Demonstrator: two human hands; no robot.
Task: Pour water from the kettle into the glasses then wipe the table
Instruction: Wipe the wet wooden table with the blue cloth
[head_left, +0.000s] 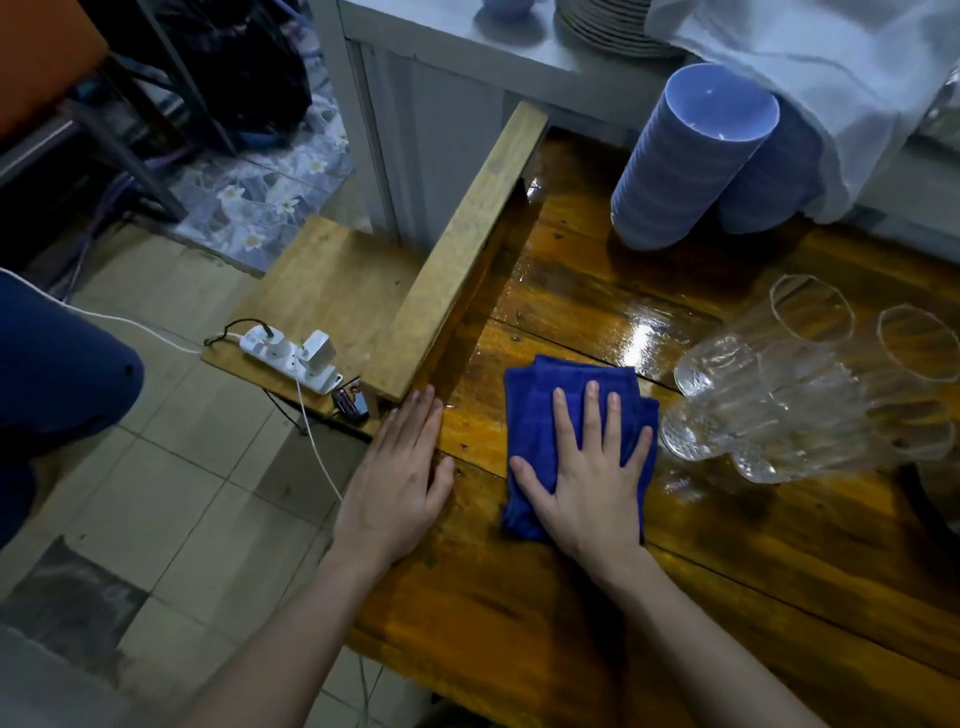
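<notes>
While the right hand (589, 467) pressed flat, fingers spread, on the folded blue cloth (540, 410) at the table's (519, 597) near-left part, wiping looked underway; wet sheen remained on the boards beyond. Pouring seemed finished, though no kettle showed. The left hand (397, 483) lay open and empty at the table edge. Just right, clustered glasses (789, 384) blocked the cloth's path; 2 stacks of blue bowls (680, 171) stood farther back.

The blue cloth (535, 415) lies folded and flat on the wet, shiny wood bench (571, 291). The clear glasses (810, 384) stand bunched together just beside the cloth.
</notes>
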